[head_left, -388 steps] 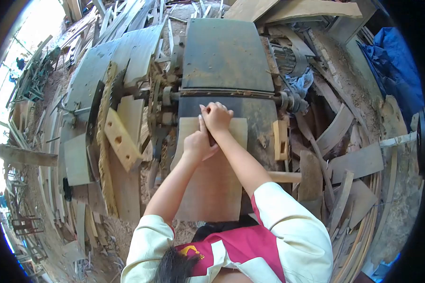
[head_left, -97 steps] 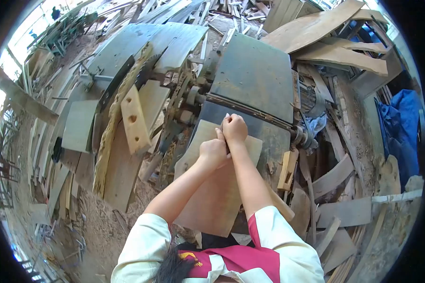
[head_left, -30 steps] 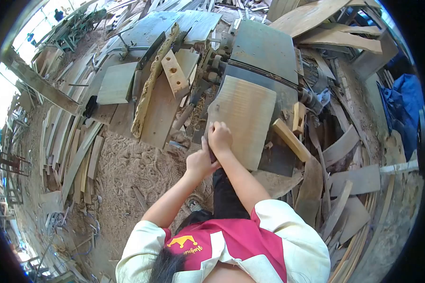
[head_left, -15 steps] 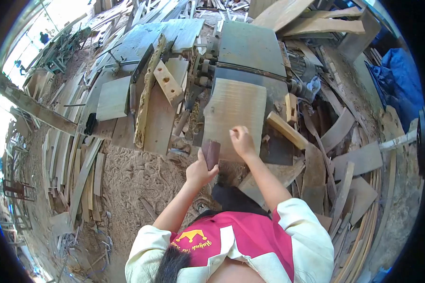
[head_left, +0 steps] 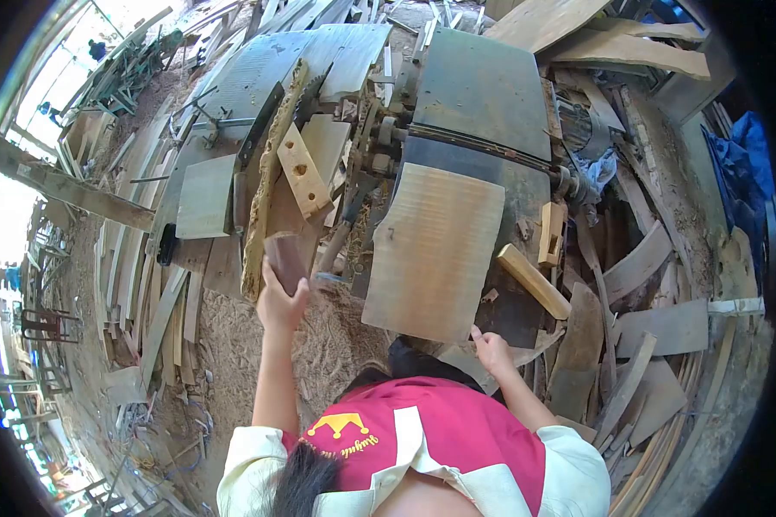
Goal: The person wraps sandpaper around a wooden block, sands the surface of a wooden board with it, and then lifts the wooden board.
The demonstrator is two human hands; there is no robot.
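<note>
My left hand [head_left: 282, 303] is closed around a dark reddish-brown rectangular block [head_left: 288, 261], held up near the left machine table. My right hand [head_left: 494, 351] pinches the near right corner of a flat wooden board [head_left: 440, 250], its thumb at the edge. The pale, ripple-grained board lies on the dark machine bed in front of me, with its near end toward my body. To the right of the board are a wooden stick [head_left: 535, 283] and a small wooden hand plane [head_left: 551, 234].
A block with several holes [head_left: 303, 172] and a rough-edged plank [head_left: 272, 185] lie on the left table beside a saw blade [head_left: 312, 84]. A motor [head_left: 581, 127] sits at right. Offcuts [head_left: 655, 258] pile up there; sawdust [head_left: 241, 336] covers the floor.
My left hand has moved left with the brown block, away from the board. My right hand has gone from above the board to its near right corner.
</note>
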